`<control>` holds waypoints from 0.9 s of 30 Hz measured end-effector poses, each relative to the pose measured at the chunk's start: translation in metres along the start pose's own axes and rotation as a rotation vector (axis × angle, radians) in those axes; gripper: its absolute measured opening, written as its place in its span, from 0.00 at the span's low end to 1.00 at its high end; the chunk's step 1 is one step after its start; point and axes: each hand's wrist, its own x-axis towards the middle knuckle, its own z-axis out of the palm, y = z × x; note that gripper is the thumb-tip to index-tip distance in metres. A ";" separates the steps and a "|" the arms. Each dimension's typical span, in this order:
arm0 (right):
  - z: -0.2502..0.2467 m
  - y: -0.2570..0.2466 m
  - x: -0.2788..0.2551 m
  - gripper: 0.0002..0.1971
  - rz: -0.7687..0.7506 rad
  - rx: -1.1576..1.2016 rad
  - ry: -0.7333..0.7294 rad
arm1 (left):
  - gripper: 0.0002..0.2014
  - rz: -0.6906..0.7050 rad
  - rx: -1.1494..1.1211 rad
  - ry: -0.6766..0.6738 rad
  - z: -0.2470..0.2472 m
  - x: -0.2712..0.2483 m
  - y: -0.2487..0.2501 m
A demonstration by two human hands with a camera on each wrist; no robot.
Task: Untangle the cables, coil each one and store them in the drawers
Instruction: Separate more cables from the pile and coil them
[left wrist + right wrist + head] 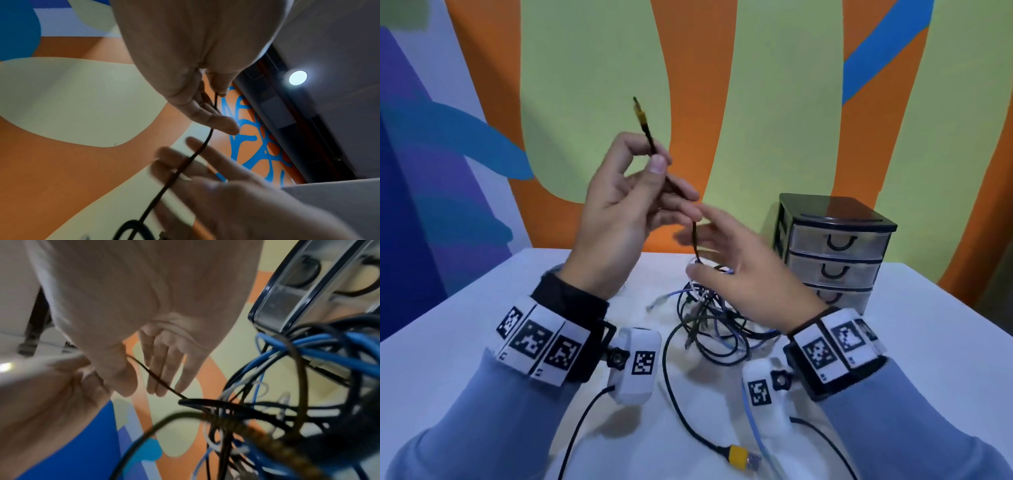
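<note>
My left hand [616, 209] is raised above the surface [482, 342], pinching a black cable [693, 240] between thumb and forefinger just below its yellow-banded plug [641, 114]. My right hand [736, 274] hangs just beside it with fingers spread and relaxed, the cable running down past them into the tangle [715, 322] of blue, white and black leads. The drawers [832, 253] stand closed behind the tangle, to the right.

The right hand [739, 270] is motion-blurred at its fingers, so any contact with the thin black braided cable [694, 240] cannot be told. It hides part of the tangled heap of blue, black and white cables [709, 325] and of the black-framed clear-plastic drawer unit's [835, 246] bottom drawer.
</note>
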 end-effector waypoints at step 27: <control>-0.045 0.042 -0.009 0.28 0.384 -0.336 -0.026 | 0.26 -0.224 0.881 -0.137 -0.022 -0.002 -0.030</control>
